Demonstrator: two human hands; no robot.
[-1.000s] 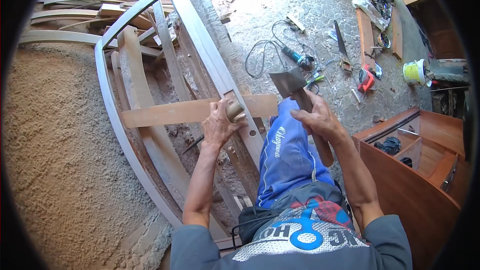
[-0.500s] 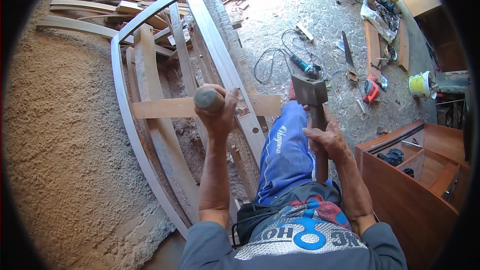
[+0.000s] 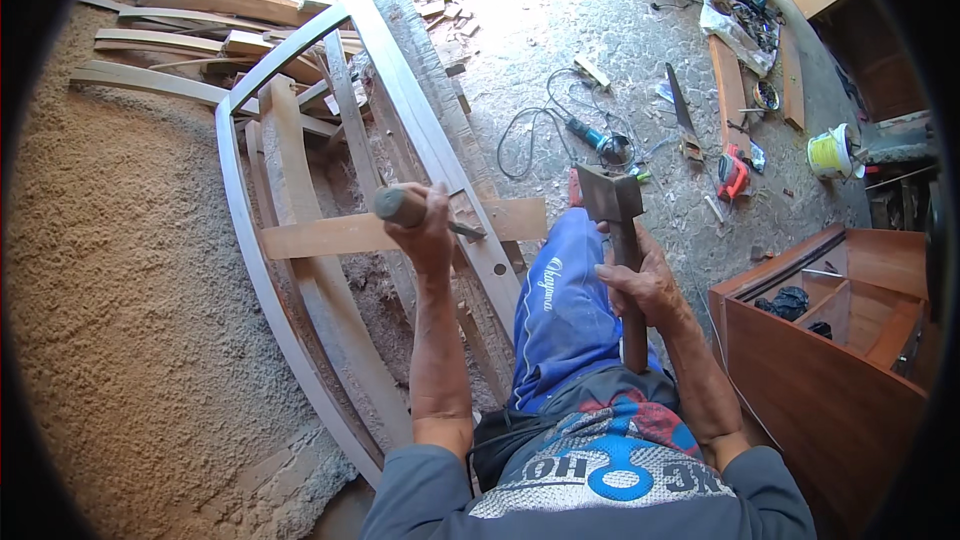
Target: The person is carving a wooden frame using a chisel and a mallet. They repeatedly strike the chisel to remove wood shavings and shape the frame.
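My left hand point(image 3: 425, 230) is closed round the grey handle point(image 3: 398, 206) of a chisel, whose metal blade point(image 3: 462, 228) reaches to the cutout in the straight rail point(image 3: 405, 80) of a pale curved wooden frame point(image 3: 240, 185). A round hole is in the rail below the cutout. My right hand point(image 3: 650, 285) grips the shaft of a dark mallet point(image 3: 612, 198), its blocky head held up right of the rail, above my blue-trousered leg point(image 3: 555, 310). A light crosswise board point(image 3: 520, 220) lies beneath the rail.
Curved timber offcuts point(image 3: 150, 75) are piled at upper left beside rough sand point(image 3: 110, 290). On the concrete floor lie a teal grinder point(image 3: 595, 140) with cords, a saw point(image 3: 680, 110) and a red power tool point(image 3: 733, 178). A white bucket point(image 3: 828, 152) and brown cabinet point(image 3: 830, 390) are at right.
The chisel's handle has swung to the left in my left hand, showing its blade at the cutout. My right hand has lowered slightly, with the mallet more upright.
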